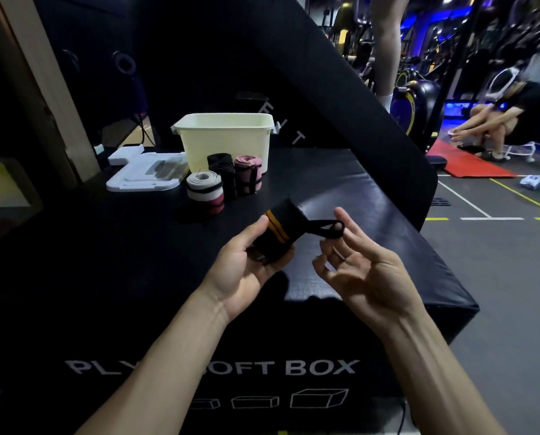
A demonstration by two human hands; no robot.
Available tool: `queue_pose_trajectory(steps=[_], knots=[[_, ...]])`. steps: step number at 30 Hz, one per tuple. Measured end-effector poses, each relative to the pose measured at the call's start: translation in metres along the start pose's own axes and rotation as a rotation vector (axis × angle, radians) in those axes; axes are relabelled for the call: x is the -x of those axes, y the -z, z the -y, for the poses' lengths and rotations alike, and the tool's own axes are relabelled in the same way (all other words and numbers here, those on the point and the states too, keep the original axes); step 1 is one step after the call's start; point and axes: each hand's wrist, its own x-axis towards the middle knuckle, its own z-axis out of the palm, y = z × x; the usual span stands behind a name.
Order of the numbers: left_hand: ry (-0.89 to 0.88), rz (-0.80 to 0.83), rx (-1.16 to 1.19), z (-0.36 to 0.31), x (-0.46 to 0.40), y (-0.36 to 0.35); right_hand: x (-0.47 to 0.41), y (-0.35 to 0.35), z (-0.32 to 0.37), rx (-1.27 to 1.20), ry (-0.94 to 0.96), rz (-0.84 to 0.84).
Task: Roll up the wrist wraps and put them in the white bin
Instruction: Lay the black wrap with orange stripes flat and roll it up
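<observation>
From the head view, my left hand (250,255) grips a rolled black wrap (276,232) with two orange stripes, fingers curled under it and thumb on its near side, holding it above the middle of the black soft box (372,246). A thin black loop (327,229) sticks out of the roll to the right, and my right hand (363,271) holds it, the thumb passed through the loop and the forefinger against its outside; the other fingers are loosely bent and touch nothing. Toward the far edge of the box stands the white bin (228,141), upright. Just in front of it, touching or nearly touching its near wall, stand three rolled wraps on end: a white roll (204,193) with black and red bands nearest me on the left, a black roll (223,174) in the middle, and a pink roll (247,175) with black bands on the right; a second black roll may stand behind the middle one, but I cannot tell. A white lid (143,174) lies flat at the far left corner, beside the bin. Beyond the right edge, on the gym floor, lies a red mat (463,164) where a person (495,120) crouches.
</observation>
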Motion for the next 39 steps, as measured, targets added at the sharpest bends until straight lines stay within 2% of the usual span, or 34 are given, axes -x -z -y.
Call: queue_pose_trajectory(steps=[4, 9, 11, 12, 16, 18, 23, 27, 35, 39], knots=[[0.007, 0.013, 0.039, 0.001, 0.001, -0.004, -0.001, -0.002, -0.003, 0.102, -0.03, 0.052], [0.027, 0.031, 0.043, 0.002, 0.003, -0.003, -0.002, 0.006, -0.005, 0.683, 0.11, -0.003], [0.036, 0.042, 0.039, 0.004, 0.004, -0.003, -0.001, 0.009, -0.002, 0.761, 0.123, 0.025], [0.039, 0.048, 0.029, 0.004, 0.005, -0.004, 0.0, 0.01, 0.0, 0.725, 0.107, 0.073], [0.015, 0.103, -0.035, 0.007, 0.007, -0.011, 0.002, 0.005, 0.0, 0.271, 0.029, 0.276], [-0.012, 0.122, -0.056, 0.01, 0.008, -0.014, 0.001, 0.003, -0.003, 0.232, 0.045, 0.3], [0.002, 0.237, -0.073, 0.014, 0.007, -0.018, -0.008, 0.007, -0.004, 0.332, 0.169, 0.239], [0.079, 0.338, -0.088, 0.011, 0.003, -0.014, -0.011, 0.01, -0.003, 0.421, 0.222, 0.231], [0.285, 0.405, -0.326, 0.003, 0.007, -0.007, -0.012, 0.008, -0.003, 0.501, 0.274, 0.198], [0.34, 0.402, -0.517, -0.006, 0.01, -0.004, -0.009, 0.01, 0.003, 0.668, 0.289, 0.209]])
